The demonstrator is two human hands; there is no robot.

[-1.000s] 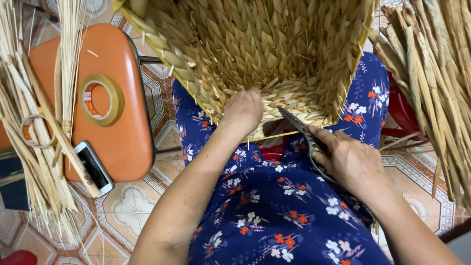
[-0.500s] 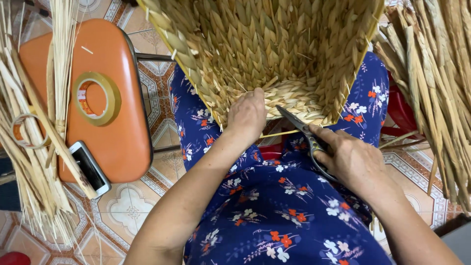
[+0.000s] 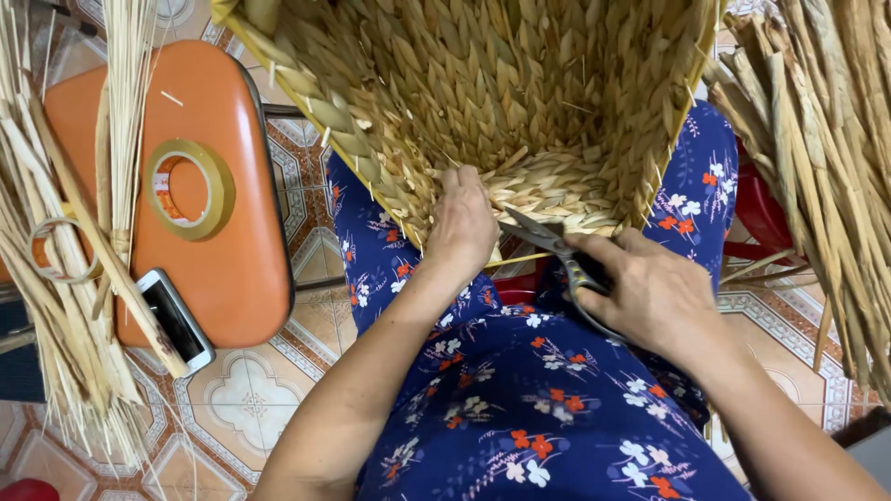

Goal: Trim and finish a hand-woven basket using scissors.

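A large woven straw basket rests against my lap, which is covered in blue flowered cloth. My left hand grips the basket's lower edge, fingers curled over the weave. Just to its right, my right hand holds dark scissors, their blades pointing left at the basket's edge close to my left hand's fingers.
An orange stool stands at left with a roll of tape and a phone on it. Bundles of dried straw lie across it. More straw strips hang at right. Patterned tiles cover the floor.
My left hand has shifted a little along the basket's edge. The scissors have come closer to the weave. The view has drifted slightly.
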